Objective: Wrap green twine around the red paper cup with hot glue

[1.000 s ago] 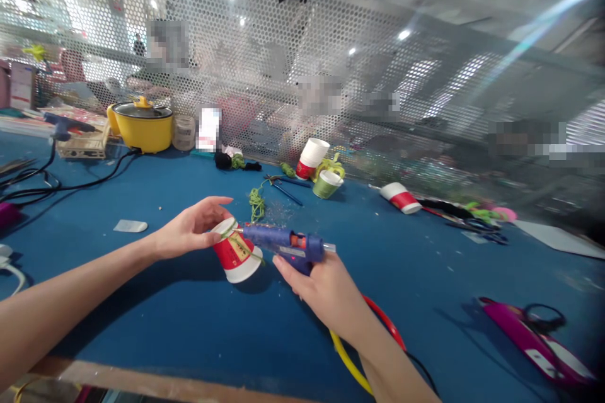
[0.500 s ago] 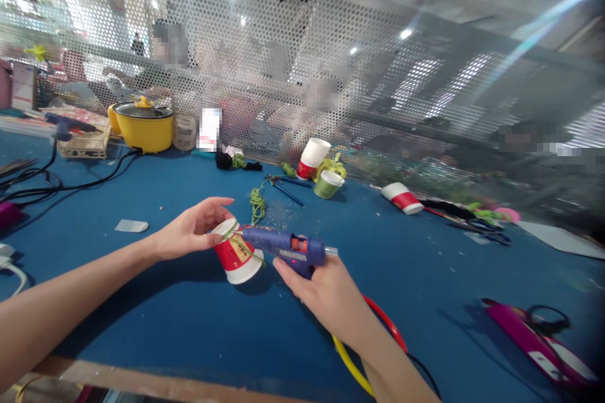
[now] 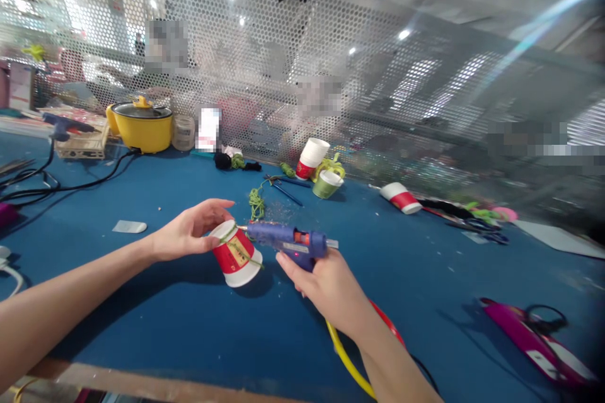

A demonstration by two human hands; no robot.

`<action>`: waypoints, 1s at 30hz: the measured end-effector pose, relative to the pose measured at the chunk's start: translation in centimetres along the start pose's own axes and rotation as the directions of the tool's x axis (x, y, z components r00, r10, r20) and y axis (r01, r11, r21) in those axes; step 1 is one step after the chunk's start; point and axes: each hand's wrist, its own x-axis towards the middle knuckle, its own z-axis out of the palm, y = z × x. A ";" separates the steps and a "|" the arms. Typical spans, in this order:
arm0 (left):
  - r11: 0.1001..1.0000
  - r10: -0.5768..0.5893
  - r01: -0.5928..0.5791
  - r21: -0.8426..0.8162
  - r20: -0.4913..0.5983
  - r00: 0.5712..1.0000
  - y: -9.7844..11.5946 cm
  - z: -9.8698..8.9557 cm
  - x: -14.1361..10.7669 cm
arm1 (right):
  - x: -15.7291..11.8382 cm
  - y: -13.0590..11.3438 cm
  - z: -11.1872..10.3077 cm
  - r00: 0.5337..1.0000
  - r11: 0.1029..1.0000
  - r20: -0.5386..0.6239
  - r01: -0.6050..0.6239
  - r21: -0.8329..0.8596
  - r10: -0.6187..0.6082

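Steady Hold, Close Aim

Our left hand pinches the narrow end of the paper cup over the table; our right hand curls its fingers round the glue gun. We should steady the cup and keep skin off the nozzle beside the green yarn. The cup's long axis slants, narrow end up-left; the gun points left.
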 end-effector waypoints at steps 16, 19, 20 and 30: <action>0.999 0.018 -0.017 0.033 -0.042 0.999 0.3 0.0 0.0 | 3.1 3.2 -2.8 0.925 0.957 -0.261 -0.238 0.166 0.275; 0.998 0.010 -0.007 0.060 -0.038 0.999 0.4 0.1 0.0 | 5.0 5.7 -3.2 0.890 0.913 -0.228 -0.409 -0.009 0.396; 0.998 0.010 -0.007 0.064 -0.040 0.999 0.4 0.1 0.0 | 5.5 6.4 -3.1 0.879 0.894 -0.201 -0.448 -0.032 0.433; 0.998 -0.004 0.007 0.062 -0.048 0.999 0.4 0.1 0.0 | 7.3 8.4 -1.8 0.872 0.801 -0.234 -0.489 -0.345 0.431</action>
